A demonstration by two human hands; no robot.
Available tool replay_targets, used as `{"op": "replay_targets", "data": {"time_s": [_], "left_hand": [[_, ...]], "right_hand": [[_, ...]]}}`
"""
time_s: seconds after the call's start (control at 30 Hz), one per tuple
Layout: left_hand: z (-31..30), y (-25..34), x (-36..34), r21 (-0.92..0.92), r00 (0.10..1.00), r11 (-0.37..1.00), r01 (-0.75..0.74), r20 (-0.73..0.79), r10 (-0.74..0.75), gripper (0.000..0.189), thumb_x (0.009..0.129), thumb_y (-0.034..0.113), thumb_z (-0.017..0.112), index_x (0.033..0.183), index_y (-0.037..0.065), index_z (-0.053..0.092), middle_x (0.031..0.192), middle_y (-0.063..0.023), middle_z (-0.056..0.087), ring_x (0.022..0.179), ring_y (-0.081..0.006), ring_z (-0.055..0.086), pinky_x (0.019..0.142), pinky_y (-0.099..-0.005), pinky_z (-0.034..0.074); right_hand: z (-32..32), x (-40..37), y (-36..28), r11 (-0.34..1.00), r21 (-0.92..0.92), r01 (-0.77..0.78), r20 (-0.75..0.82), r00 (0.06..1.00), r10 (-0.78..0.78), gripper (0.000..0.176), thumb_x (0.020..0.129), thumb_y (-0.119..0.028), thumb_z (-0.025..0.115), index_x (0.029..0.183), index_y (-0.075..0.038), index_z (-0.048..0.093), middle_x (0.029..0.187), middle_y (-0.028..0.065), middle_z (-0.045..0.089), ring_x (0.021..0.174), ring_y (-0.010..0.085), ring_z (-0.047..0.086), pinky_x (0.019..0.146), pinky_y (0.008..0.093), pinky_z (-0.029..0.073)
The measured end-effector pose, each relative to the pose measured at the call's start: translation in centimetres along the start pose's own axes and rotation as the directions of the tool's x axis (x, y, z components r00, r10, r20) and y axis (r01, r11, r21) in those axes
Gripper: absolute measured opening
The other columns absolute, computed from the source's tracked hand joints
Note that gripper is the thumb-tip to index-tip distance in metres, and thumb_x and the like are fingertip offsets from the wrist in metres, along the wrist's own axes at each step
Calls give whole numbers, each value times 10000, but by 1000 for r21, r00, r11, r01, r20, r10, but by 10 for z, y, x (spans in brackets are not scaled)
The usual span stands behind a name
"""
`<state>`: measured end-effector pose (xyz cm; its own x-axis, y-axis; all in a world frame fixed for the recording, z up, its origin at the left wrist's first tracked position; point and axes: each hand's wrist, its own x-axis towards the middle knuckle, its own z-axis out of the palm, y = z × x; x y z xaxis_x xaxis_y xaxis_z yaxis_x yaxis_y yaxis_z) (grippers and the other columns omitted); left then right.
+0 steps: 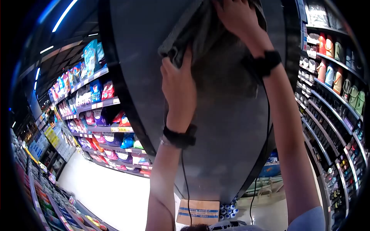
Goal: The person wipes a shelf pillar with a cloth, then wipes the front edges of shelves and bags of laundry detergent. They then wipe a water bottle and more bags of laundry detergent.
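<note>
A grey cloth (208,36) lies against a tall dark grey panel (142,42) in front of me. My left hand (179,86) grips the lower left edge of the cloth, its thumb and fingers closed round a fold. Higher and to the right, my right hand (237,17) presses on the cloth near the top of the view, with its fingertips partly out of sight. Both wrists wear black bands, and thin black cables hang down from them.
Shelves of bagged goods (102,90) stand on the left. Shelves with bottles (329,75) and small items curve along the right. Below the panel are a cardboard box (198,211) and several blue-and-white containers (228,211) on the floor.
</note>
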<state>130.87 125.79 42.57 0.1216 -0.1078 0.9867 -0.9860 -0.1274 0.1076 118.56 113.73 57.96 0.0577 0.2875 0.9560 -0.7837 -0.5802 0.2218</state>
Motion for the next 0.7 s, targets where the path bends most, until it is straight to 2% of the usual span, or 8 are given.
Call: {"op": "replay_targets", "data": {"time_s": [0.03,0.13,0.3,0.37,0.43,0.5,0.57,0.7], "left_hand": [[-2,-11,6,11,1000,1000,6,-22,-6,633,829,-61,508,1378,254,504,1167,-198,441,1054,-383,537,812,-434,517],[-7,-46,19,50,996,999,22,-85,-18,633,834,-52,498,1396,238,474,1159,-201,441,1043,-387,536,797,-441,521],[-27,-127,25,122,989,991,46,-144,-28,615,842,-44,484,1408,193,446,1188,-241,448,1060,-413,526,833,-462,505],[-34,-159,23,79,983,995,56,-177,-41,597,846,-44,469,1406,159,439,1214,-267,446,1065,-441,521,850,-481,487],[-34,-197,19,138,982,987,81,-181,-55,592,847,-41,463,1409,145,424,1206,-288,453,1066,-465,525,847,-487,474],[-43,-218,20,119,981,985,126,-161,-106,557,868,-20,465,1403,130,422,1200,-294,455,1062,-466,529,846,-487,475],[-44,-233,23,143,973,965,218,-104,-204,521,895,4,462,1401,118,415,1195,-294,455,1059,-466,536,838,-490,476],[-46,-251,33,97,991,988,121,-64,-115,499,910,29,476,1397,115,413,1180,-301,455,1038,-466,550,825,-500,476]], "right_hand": [[14,14,-10,1000,9,7,6,1000,-7,595,969,-318,428,1452,4,296,1486,273,304,1387,417,285,1132,486,260],[49,49,-50,997,-46,61,-18,998,-62,590,968,-323,421,1439,17,321,1483,270,316,1385,418,290,1140,475,249],[91,76,-147,986,91,141,-20,990,-140,561,976,-309,390,1416,39,370,1477,253,347,1386,411,296,1152,465,225],[97,82,-192,970,214,116,78,988,-136,555,986,-306,369,1413,49,371,1488,236,342,1394,388,293,1159,457,208],[112,82,-231,948,301,99,56,991,-121,555,969,-352,442,1462,-120,340,1523,182,295,1372,373,339,1079,482,344],[122,86,-262,915,395,75,47,994,-101,550,964,-353,426,1442,-84,378,1509,172,320,1400,336,297,1111,487,285],[135,93,-283,877,476,69,15,996,-86,532,955,-348,431,1413,-77,426,1493,160,345,1392,339,296,1124,488,251],[139,110,-291,908,399,124,5,990,-138,535,935,-348,465,1398,-81,450,1485,154,359,1363,313,338,1118,459,257]]}}
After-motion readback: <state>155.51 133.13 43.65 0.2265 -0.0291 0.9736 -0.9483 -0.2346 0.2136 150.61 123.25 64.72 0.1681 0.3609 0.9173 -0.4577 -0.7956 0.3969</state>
